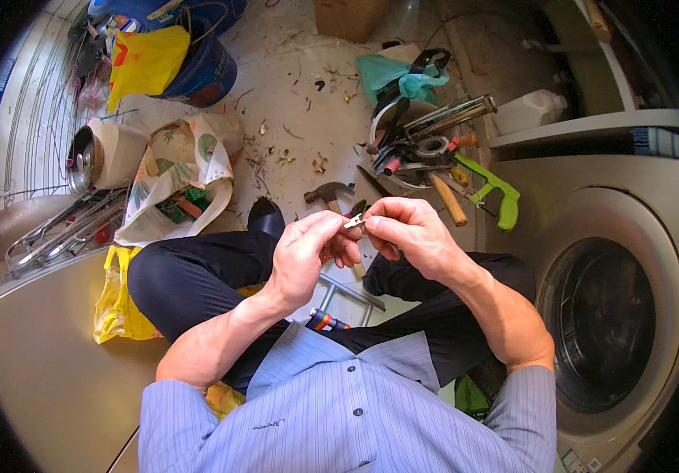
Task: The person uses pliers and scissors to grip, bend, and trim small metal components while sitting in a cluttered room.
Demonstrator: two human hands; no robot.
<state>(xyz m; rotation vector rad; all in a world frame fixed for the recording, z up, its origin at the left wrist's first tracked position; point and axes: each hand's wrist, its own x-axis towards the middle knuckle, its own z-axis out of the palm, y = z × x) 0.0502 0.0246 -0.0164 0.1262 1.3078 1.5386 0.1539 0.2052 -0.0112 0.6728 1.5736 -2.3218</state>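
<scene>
Left: a patterned bag (pixel 217 169) sits on the floor (pixel 276 87). Centre: the left hand (pixel 302 246), its grip clamped on the left end of a small white piece (pixel 353 222); a hammer (pixel 328 191) lies farther off. The piece is held above the floor, between both hands. The right hand (pixel 410 235) pinches its right end. Right: a green handle (pixel 505 206), far; a washer (pixel 604 323), nearer.
</scene>
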